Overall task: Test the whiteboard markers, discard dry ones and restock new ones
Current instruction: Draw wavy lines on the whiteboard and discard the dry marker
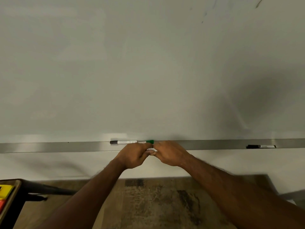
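Observation:
My left hand and my right hand meet fist to fist just below the metal marker ledge, both closed on a white-bodied marker that is almost hidden between them. On the ledge behind my hands lies a marker with a black cap and a marker with a green cap. Another black marker rests on the ledge far to the right. The whiteboard fills the view above, with faint marks at its top right.
At the lower left stands a wooden box holding yellow and orange items, with dark furniture legs beside it. A wooden floor with dark stains lies below the white wall under the ledge.

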